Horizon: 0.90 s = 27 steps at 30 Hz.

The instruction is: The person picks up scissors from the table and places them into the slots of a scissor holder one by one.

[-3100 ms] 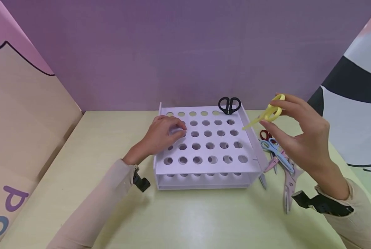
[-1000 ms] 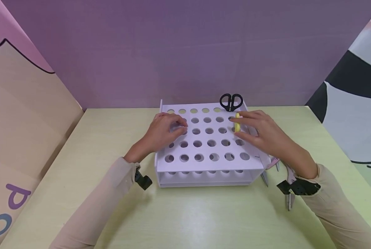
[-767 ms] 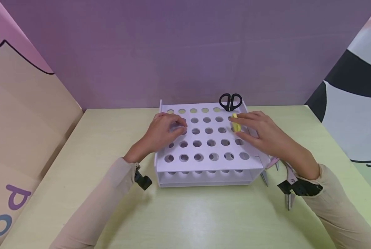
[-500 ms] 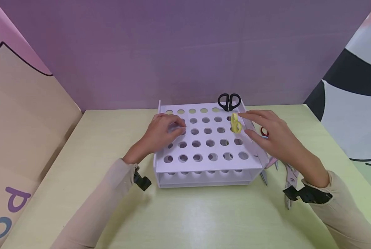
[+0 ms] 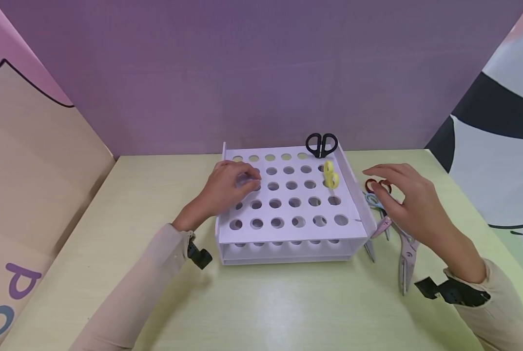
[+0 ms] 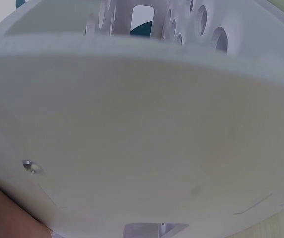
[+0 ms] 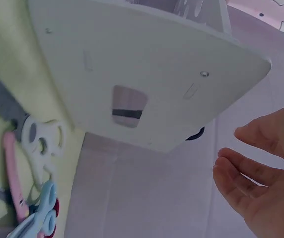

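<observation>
My left hand [image 5: 232,187] rests on the left side of a white rack [image 5: 287,234] with rows of round holes, fingers loosely bent. In the left wrist view the rack's end panel [image 6: 147,134] fills most of the picture. Yellow scissors [image 5: 330,174] stand in a hole near the rack's right side, handles up and blades hidden below the board. Behind them, black-handled scissors [image 5: 321,145] stand in the back corner hole. My right hand [image 5: 412,207] hovers empty to the right of the rack, fingers apart from the thumb, over the loose scissors.
On the table [image 5: 270,312], right of the rack, several scissors lie in a pile: red-handled scissors [image 5: 370,185], light blue scissors [image 5: 372,201], pink scissors [image 5: 383,226] and pale large scissors [image 5: 407,258]. A purple wall [image 5: 261,73] rises behind the table.
My right hand brought the yellow scissors from the right into a rack hole, let go of them and drew back to the right. My left hand has stayed on the rack.
</observation>
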Each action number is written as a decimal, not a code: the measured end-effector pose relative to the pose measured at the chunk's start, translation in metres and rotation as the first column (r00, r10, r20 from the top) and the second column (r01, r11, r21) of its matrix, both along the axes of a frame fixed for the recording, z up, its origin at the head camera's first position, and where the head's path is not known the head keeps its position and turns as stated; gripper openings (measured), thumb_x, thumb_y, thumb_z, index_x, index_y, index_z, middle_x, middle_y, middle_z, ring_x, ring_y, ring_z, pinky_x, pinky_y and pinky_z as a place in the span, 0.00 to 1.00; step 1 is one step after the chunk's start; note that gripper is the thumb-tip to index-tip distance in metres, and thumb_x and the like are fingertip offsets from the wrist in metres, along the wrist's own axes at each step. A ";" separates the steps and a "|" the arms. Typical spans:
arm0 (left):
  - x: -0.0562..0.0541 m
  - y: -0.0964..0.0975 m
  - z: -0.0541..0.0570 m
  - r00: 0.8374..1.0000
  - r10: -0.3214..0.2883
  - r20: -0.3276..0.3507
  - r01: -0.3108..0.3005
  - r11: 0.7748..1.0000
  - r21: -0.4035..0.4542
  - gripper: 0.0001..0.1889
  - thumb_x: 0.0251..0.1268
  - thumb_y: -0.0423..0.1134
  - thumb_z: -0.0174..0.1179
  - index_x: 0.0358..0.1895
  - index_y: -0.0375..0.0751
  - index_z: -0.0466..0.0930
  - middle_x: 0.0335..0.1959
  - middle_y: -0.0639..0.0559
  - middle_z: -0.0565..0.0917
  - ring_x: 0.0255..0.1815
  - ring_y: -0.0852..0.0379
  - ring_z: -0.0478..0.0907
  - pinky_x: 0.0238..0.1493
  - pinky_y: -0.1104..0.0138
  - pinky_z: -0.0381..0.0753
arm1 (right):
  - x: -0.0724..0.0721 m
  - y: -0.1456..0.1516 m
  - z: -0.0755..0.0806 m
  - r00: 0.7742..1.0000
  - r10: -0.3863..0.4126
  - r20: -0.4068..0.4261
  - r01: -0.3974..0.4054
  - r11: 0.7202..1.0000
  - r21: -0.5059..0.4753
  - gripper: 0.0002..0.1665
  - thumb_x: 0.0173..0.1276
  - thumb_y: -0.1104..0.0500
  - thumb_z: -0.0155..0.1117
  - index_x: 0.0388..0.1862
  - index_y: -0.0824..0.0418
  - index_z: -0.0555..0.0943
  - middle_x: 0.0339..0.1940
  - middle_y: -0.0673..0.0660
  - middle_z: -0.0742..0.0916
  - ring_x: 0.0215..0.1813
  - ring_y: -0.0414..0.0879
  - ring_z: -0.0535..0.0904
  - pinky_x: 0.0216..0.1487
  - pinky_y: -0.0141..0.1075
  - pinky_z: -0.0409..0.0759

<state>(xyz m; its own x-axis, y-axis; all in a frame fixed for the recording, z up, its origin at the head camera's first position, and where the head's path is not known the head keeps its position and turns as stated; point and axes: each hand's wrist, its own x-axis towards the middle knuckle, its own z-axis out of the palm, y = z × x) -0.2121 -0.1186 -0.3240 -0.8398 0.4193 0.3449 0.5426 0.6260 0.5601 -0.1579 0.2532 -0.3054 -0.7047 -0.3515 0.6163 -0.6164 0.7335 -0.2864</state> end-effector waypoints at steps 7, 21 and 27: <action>0.000 0.000 -0.002 1.000 -0.007 -0.001 0.007 1.000 -0.006 0.07 0.67 0.40 0.63 0.43 0.45 0.86 0.45 0.54 0.88 0.55 0.57 0.80 0.70 0.56 0.55 | 0.000 0.020 -0.014 0.998 -0.039 0.043 0.039 0.999 0.011 0.21 0.62 0.73 0.67 0.54 0.61 0.83 0.53 0.57 0.85 0.53 0.48 0.76 0.50 0.14 0.62; -0.002 0.000 -0.002 1.000 0.002 0.003 -0.002 1.000 -0.008 0.07 0.67 0.41 0.63 0.43 0.45 0.86 0.45 0.55 0.88 0.54 0.57 0.79 0.70 0.56 0.55 | -0.004 0.039 -0.030 0.983 -0.121 0.139 0.107 0.989 0.102 0.22 0.63 0.67 0.69 0.57 0.62 0.82 0.55 0.63 0.84 0.53 0.55 0.78 0.38 0.30 0.78; -0.002 -0.001 -0.002 1.000 0.000 0.000 0.000 1.000 -0.001 0.06 0.66 0.41 0.63 0.42 0.46 0.86 0.44 0.55 0.88 0.54 0.58 0.80 0.70 0.56 0.55 | -0.009 0.044 -0.039 0.974 -0.127 0.190 0.104 0.987 0.124 0.24 0.64 0.67 0.68 0.60 0.65 0.79 0.56 0.66 0.83 0.54 0.59 0.78 0.43 0.36 0.81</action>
<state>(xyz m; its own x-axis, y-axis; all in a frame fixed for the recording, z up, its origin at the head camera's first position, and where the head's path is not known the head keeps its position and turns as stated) -0.2140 -0.1192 -0.3260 -0.8398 0.4199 0.3442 0.5426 0.6265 0.5596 -0.1670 0.2973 -0.3440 -0.8479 -0.3200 0.4226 -0.4656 0.8308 -0.3050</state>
